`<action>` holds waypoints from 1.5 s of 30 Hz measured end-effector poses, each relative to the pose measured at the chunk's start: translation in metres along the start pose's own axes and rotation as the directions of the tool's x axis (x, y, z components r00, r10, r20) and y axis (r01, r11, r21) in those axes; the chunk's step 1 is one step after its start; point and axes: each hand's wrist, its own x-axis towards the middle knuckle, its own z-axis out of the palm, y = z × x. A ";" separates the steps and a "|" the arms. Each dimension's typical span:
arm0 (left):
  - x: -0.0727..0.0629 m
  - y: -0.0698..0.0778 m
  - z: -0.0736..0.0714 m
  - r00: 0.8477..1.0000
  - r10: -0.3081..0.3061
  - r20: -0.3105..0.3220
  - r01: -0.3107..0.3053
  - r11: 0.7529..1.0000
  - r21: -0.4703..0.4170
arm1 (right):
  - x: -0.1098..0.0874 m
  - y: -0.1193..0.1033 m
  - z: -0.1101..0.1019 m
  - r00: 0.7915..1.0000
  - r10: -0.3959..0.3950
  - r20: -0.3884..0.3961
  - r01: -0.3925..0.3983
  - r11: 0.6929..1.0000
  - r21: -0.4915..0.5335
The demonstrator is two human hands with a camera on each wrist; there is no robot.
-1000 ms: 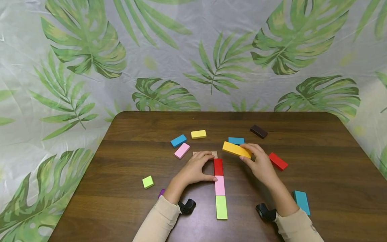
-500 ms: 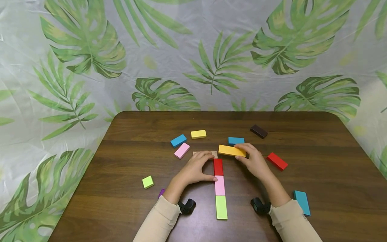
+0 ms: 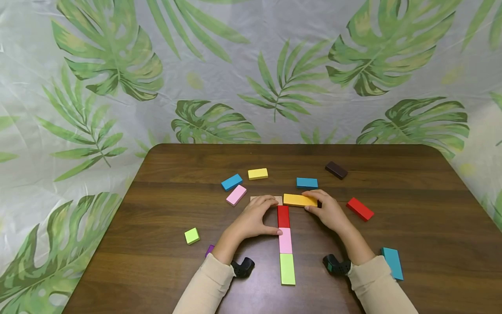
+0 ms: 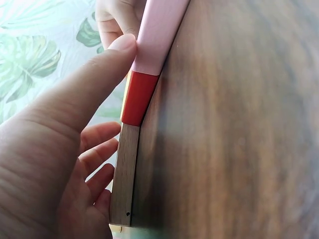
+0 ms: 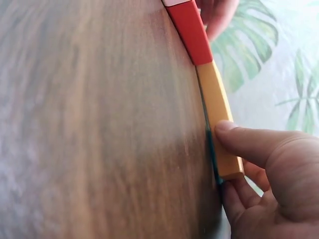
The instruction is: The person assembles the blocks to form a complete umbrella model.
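Note:
In the head view, a lime block (image 3: 287, 269), a pink block (image 3: 285, 240) and a red block (image 3: 283, 216) run end to end away from the person. A plain wooden block (image 4: 124, 174) lies crosswise at the far end of this row, partly hidden by my left hand (image 3: 252, 221). That hand's fingers rest along the wooden block, and its thumb touches the pink block's side. My right hand (image 3: 329, 212) pinches the right end of an orange block (image 3: 295, 200) between thumb and fingers. The orange block's left end sits close by the wooden block and the red block's far corner.
Behind lie blue (image 3: 307, 182), yellow (image 3: 257, 174) and dark brown (image 3: 336, 170) blocks. Another blue (image 3: 232, 182) and a pink one (image 3: 236, 195) are left, with a small lime block (image 3: 192, 236). A loose red block (image 3: 360, 209) and a teal block (image 3: 392, 263) are right.
My right hand has brought the orange block left and down, from tilted over the rear blue block to level beside the wooden block. The left hand has stayed in place.

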 end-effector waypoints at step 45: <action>0.008 0.010 -0.002 0.997 -0.062 0.051 0.053 0.988 0.146 | 0.003 0.004 -0.002 0.997 -0.005 0.078 0.004 1.000 0.021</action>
